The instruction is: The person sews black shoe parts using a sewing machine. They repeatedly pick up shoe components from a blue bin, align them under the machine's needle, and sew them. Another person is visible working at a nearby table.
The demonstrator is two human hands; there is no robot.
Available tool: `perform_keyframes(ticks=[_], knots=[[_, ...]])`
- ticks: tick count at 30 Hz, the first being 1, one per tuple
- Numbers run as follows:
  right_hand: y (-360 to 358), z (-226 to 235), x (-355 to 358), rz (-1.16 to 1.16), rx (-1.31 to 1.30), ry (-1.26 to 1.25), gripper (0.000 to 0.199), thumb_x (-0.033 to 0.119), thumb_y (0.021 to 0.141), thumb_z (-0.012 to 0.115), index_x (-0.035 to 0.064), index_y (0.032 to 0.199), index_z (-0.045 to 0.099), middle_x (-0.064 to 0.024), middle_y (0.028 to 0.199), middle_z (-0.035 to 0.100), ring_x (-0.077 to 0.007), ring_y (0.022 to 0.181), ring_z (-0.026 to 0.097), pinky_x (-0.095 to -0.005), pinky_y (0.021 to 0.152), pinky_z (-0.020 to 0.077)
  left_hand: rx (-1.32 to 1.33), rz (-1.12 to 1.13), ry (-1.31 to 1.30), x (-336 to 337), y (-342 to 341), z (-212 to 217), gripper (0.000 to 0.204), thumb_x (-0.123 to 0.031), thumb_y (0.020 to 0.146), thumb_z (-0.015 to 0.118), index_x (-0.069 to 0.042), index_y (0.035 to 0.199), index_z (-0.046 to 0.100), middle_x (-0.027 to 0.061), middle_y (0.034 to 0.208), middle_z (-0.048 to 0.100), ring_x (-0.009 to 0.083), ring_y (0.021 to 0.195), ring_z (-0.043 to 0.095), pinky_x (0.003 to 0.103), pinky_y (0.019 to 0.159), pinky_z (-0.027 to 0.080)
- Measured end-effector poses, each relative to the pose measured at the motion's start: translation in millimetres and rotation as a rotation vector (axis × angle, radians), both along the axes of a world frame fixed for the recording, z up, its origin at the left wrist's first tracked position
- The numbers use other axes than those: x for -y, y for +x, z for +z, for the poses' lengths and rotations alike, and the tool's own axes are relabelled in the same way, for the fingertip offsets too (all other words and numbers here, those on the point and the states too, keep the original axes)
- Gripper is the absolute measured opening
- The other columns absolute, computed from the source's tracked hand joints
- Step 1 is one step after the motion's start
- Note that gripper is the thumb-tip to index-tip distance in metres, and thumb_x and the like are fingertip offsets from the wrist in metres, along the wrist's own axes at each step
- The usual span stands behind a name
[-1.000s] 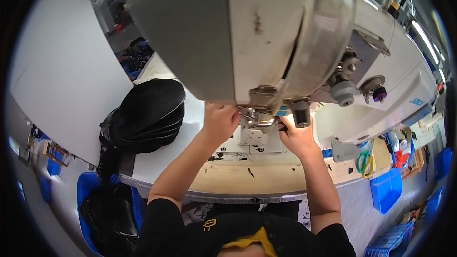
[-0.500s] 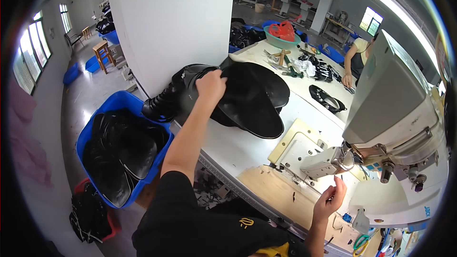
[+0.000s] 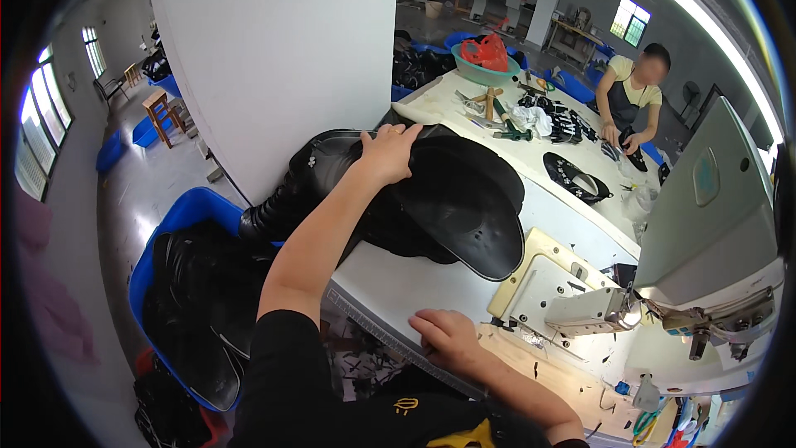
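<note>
A pile of shiny black leather boot uppers (image 3: 460, 207) lies across the white sewing table, its wide curved tops toward the machine and its crumpled ends hanging off to the left. My left hand (image 3: 390, 153) grips the far rim of one upper, fingers curled over the edge; the fingertips are partly hidden. By the table's near edge, my right hand (image 3: 445, 338) hovers with the index finger extended and the others loosely bent; I see nothing in it. The post of the sewing machine (image 3: 589, 312) stands right of the pile, below the machine's pale head (image 3: 705, 207).
A blue bin (image 3: 141, 282) of black leather pieces stands left of the table. Beyond the pile, a long white worktable holds hammers (image 3: 494, 108), a green basin (image 3: 485, 75) and a black shoe upper (image 3: 575, 177). A co-worker (image 3: 630, 99) sits there. A white pillar (image 3: 274, 50) rises behind.
My right hand has moved left from beside the machine to the table's near edge. My left hand has shifted slightly rightward along the uppers, and the pile's curved tops reach farther right. The view has turned.
</note>
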State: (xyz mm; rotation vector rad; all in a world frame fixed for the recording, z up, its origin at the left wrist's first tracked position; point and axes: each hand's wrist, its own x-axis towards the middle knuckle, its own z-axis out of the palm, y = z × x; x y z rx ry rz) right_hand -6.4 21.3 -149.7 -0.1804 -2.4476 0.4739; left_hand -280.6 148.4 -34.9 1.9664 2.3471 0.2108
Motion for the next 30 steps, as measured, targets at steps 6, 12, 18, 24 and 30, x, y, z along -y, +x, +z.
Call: perform_keyframes(ticks=[6,12,18,24,30], knots=[[-44,-25,-24,0.124,0.099,-0.095,0.050,0.010,0.065,0.068,0.0044,0.113,0.056,-0.0115,0.098,0.058,-0.0311,0.090,0.061,-0.0414,0.073,0.0505,-0.064,-0.356,0.610,-7,-8,-48,0.037,-0.002,0.076,0.058,-0.010,0.112,0.059,0.0095,0.092,0.061,0.0300,0.087,0.061,0.042,0.072,0.049],[-47,-28,-24,0.091,0.004,-0.281,0.044,0.012,0.066,0.068,0.0057,0.108,0.058,-0.0091,0.088,0.058,-0.0297,0.082,0.060,-0.0411,0.069,0.0492,-0.210,-0.131,0.285,-3,-34,-32,0.049,-0.011,0.071,0.064,-0.013,0.120,0.061,0.0101,0.107,0.058,0.0291,0.102,0.055,0.047,0.082,0.041],[-48,-33,-26,0.132,-0.036,-0.381,0.044,0.013,0.065,0.070,0.0061,0.107,0.058,-0.0078,0.088,0.057,-0.0286,0.082,0.059,-0.0403,0.069,0.0474,0.645,-0.190,-0.339,-51,-86,-28,0.083,-0.041,0.063,0.084,-0.009,0.133,0.053,0.0135,0.107,0.067,0.0235,0.090,0.064,0.032,0.080,0.049],[-51,-56,-23,0.144,-0.021,-0.411,0.044,0.021,0.063,0.071,0.0080,0.104,0.060,-0.0080,0.085,0.056,-0.0297,0.082,0.058,-0.0412,0.069,0.0467,0.263,-0.032,-0.689,-88,-85,-20,0.069,-0.042,0.063,0.084,-0.003,0.116,0.065,0.0141,0.105,0.068,0.0252,0.092,0.065,0.033,0.082,0.050],[-47,-24,-28,0.098,0.063,-0.428,0.036,0.021,0.062,0.069,0.0112,0.096,0.060,-0.0072,0.079,0.055,-0.0311,0.077,0.057,-0.0439,0.065,0.0453,0.099,-0.082,-0.525,-64,-54,-9,0.063,-0.038,0.065,0.080,0.004,0.109,0.066,0.0219,0.109,0.066,0.0338,0.107,0.062,0.037,0.097,0.047]])
